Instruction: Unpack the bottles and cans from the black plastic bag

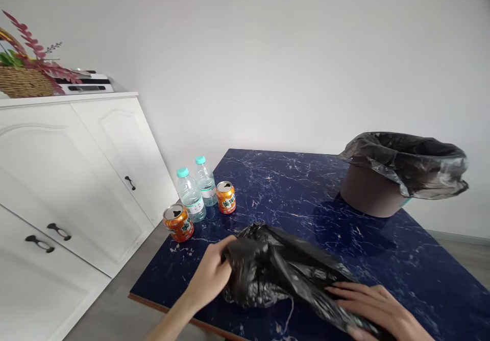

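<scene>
A crumpled black plastic bag point(268, 269) lies near the front edge of the table. My left hand point(210, 272) pinches the bag's left end, fingers closed on the film. At the right end, my right hand point(373, 308) holds the bag with long fingers over the film and the thumb below it. The bag is bunched, and I cannot tell where its opening is. Left of it stand two orange drink cans, one nearer point(178, 223) and one farther point(225, 198), both with opened tops. Two clear bottles with turquoise caps, a front one point(191, 195) and a back one point(205, 181), stand upright beside them.
A brownish bin point(367, 190) lined with a black bag point(421, 170) stands at the table's right back. The dark blue marbled table point(283, 188) meets the wall behind. On the left, a white cabinet point(95, 162) carries a wicker basket point(25, 81) of plants.
</scene>
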`<state>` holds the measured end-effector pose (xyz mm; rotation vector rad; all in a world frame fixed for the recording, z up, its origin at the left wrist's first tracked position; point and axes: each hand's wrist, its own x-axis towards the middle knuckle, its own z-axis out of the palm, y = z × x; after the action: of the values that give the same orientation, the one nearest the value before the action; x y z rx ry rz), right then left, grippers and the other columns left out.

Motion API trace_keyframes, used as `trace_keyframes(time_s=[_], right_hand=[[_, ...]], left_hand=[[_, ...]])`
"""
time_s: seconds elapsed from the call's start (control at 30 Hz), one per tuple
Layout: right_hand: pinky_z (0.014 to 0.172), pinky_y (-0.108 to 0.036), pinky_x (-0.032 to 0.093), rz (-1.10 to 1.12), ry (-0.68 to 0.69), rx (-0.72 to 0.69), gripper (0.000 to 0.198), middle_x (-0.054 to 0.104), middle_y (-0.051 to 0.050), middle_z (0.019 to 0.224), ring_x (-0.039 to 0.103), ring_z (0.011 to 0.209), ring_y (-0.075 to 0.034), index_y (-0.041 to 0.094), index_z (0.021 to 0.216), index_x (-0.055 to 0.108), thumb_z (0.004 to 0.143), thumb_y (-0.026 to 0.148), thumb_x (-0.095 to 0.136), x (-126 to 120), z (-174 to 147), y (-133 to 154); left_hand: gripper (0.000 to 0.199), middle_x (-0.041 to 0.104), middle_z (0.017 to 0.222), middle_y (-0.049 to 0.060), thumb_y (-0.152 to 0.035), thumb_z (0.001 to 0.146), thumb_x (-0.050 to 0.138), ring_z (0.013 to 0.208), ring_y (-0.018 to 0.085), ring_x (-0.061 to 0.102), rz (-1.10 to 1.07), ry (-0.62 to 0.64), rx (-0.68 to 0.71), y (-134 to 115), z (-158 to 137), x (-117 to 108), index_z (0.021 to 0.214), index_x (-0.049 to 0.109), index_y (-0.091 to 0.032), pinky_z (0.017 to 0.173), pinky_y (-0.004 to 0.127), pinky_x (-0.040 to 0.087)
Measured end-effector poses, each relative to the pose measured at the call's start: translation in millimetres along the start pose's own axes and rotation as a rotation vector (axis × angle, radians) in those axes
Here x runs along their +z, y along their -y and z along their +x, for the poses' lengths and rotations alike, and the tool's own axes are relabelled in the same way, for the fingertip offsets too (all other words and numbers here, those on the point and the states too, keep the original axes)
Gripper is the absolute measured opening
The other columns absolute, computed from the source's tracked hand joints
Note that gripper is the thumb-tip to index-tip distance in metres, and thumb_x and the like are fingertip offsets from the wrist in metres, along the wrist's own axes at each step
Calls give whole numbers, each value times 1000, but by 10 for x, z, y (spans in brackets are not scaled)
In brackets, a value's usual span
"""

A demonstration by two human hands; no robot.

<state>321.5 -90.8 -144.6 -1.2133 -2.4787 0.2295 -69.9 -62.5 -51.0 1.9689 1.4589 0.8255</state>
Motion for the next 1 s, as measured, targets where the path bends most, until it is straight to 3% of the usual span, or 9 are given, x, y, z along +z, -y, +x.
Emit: trace_keyframes(time_s=[0.07,0.17,0.3,0.37,0.47,0.57,0.67,0.83,1.0], right_hand=[[88,-39,66,179,-34,189,36,78,0,128,76,112,-34,39,125,78,104,56,54,-88,131,22],[72,-33,65,412,-47,435,50,81,-4,117,79,96,-34,27,117,81,104,62,48,-140,339,3],[68,-33,64,440,-40,495,56,83,-6,107,80,86,-32,24,116,77,100,69,49,-113,516,-115],[63,-34,62,397,-37,489,53,83,-6,99,79,79,-30,26,113,75,101,69,46,-144,557,-112],[62,-40,62,128,-233,541,55,82,-8,104,79,81,-34,29,126,68,99,72,46,-277,621,96],[96,-54,59,-155,-431,341,55,70,-12,140,70,122,-39,26,146,56,104,60,46,-319,728,438],[122,-61,39,-262,-360,97,58,49,-9,164,46,151,-36,28,163,40,109,48,42,-61,824,577],[124,-69,31,-280,-158,109,63,29,-9,174,30,159,-37,31,170,26,111,53,36,511,836,108],[130,-58,28,-210,5,24,60,18,-3,177,20,162,-28,35,169,24,113,51,35,411,897,-345]], left_hand=[[30,74,80,3,-28,103,42,76,21,70,94,-33,-42,38,206,-58,91,67,-18,68,27,49],[33,76,86,6,-35,103,50,78,27,75,355,-131,-72,38,365,-113,127,62,-16,71,34,55],[44,68,139,14,-24,105,49,131,30,64,545,-320,330,-227,265,-15,149,48,-20,112,49,50],[43,61,152,10,-20,107,47,147,26,51,555,-150,522,-378,197,123,151,48,-22,123,46,42],[44,55,160,10,-29,112,43,155,28,42,598,99,539,-426,208,374,153,49,-18,127,47,38],[53,44,167,14,-42,113,39,160,34,31,637,172,470,-261,301,577,157,46,-13,129,52,33],[63,34,172,14,-52,112,39,162,36,24,638,209,445,-32,348,663,163,40,-15,129,56,30],[77,29,174,13,-61,107,45,162,36,25,617,234,417,280,291,535,170,24,-21,127,56,32],[73,27,175,10,-53,109,49,163,32,24,594,249,420,358,135,318,170,19,-26,129,54,32]])
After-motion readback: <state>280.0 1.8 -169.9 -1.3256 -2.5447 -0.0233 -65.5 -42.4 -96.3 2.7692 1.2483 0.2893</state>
